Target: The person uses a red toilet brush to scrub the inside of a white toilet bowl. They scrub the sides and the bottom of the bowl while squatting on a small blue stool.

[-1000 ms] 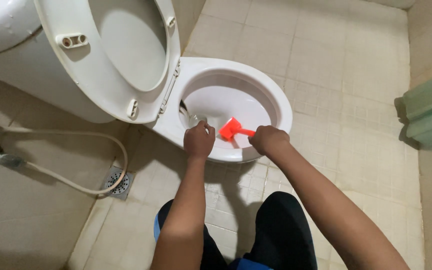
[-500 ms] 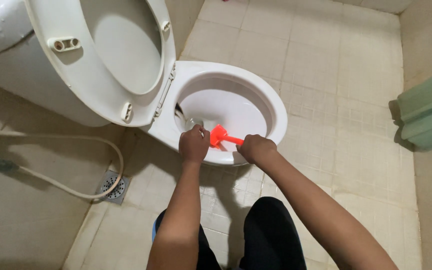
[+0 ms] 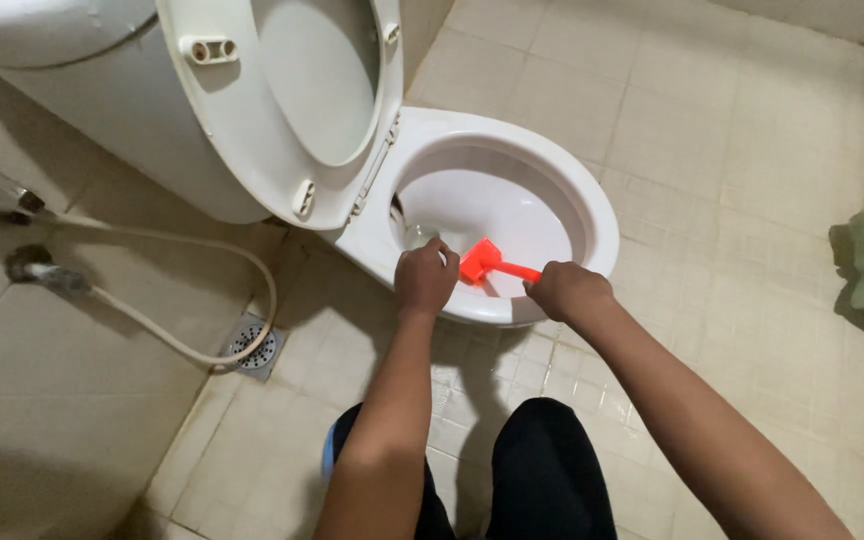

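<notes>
1. The orange brush (image 3: 487,262) lay with its long axis nearly level across the near side of the toilet bowl (image 3: 562,190), its wide head pointing toward the person's left and slightly away, its thin handle running back to the right.
2. The brush head sat inside the bowl against the near inner wall, just below the rim; the handle end was hidden in the right hand (image 3: 564,290).
3. The white bowl was open, with a little water low at its back; nothing but the brush head showed in it.
4. The seat and lid (image 3: 292,100) stood tipped up against the cistern (image 3: 42,30).
5. The right hand was closed around the brush handle, knuckles up, resting at the bowl's near rim, the forearm stretched out from the lower right.
6. The left hand (image 3: 426,280) was curled into a loose fist on the near rim, just left of the brush head; whether it held anything could not be told.
7. A spray hose (image 3: 182,300) looped over the tiled floor (image 3: 732,150) to the left, passing beside a round floor drain (image 3: 252,345).
8. The person's dark-trousered knees (image 3: 542,470) showed below, between the arms.
</notes>
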